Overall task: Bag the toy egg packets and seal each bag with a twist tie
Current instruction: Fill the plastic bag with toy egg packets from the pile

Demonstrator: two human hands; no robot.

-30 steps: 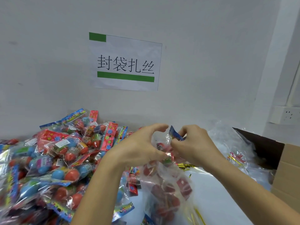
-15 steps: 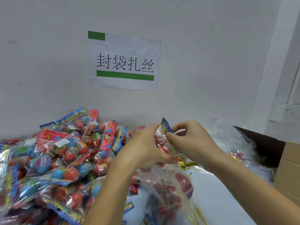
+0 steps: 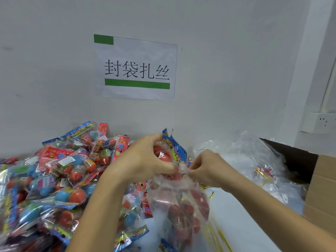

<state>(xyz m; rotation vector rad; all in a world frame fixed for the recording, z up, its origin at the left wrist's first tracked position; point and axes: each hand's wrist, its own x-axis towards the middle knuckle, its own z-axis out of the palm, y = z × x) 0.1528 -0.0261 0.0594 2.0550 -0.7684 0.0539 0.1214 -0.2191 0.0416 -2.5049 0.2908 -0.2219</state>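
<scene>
A clear plastic bag (image 3: 181, 208) filled with red toy egg packets hangs in front of me. My left hand (image 3: 143, 160) grips a packet with a blue header card (image 3: 174, 148) that sticks up out of the bag's mouth. My right hand (image 3: 207, 168) pinches the bag's crinkled rim beside it. A big heap of toy egg packets (image 3: 54, 179) with red and blue eggs covers the table's left half. Gold twist ties (image 3: 220, 235) lie on the table under the bag.
An open cardboard box (image 3: 320, 179) lined with clear plastic stands at the right, with sealed bags (image 3: 261, 171) inside. A paper sign (image 3: 136, 68) hangs on the wall ahead. A wall socket (image 3: 321, 122) is at the far right. The white table (image 3: 241, 224) shows between bag and box.
My left hand has taken hold of the blue-header packet and lifted it higher at the bag's mouth. My right hand has let the packet go and dropped to pinch the bag's rim.
</scene>
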